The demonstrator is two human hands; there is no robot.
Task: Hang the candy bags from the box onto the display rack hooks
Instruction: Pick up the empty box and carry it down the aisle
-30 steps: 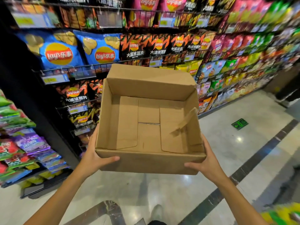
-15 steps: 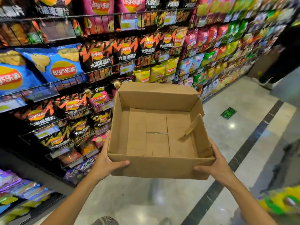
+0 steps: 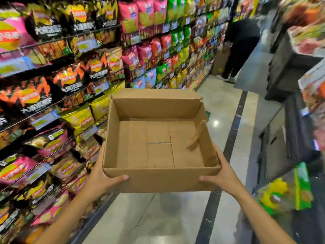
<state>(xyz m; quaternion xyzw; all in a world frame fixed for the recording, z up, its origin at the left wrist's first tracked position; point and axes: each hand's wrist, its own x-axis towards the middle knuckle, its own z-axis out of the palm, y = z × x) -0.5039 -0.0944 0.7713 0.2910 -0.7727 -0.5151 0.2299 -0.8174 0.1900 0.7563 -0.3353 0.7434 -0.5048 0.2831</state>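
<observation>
Cardboard box [image 3: 159,147], open-topped and showing only its bare flaps inside, held at frame centre above the polished floor [image 3: 175,217]. Left hand [image 3: 100,176], at 8 o'clock of the box, grips the near left corner, thumb lying across the front wall. Right hand [image 3: 222,176], at 4 o'clock, grips the near right corner likewise. Wire shelves [image 3: 58,103] of chip bags fill the 9 to 12 o'clock sector. A person in dark clothing [image 3: 241,48] stands at 1 o'clock, well apart.
</observation>
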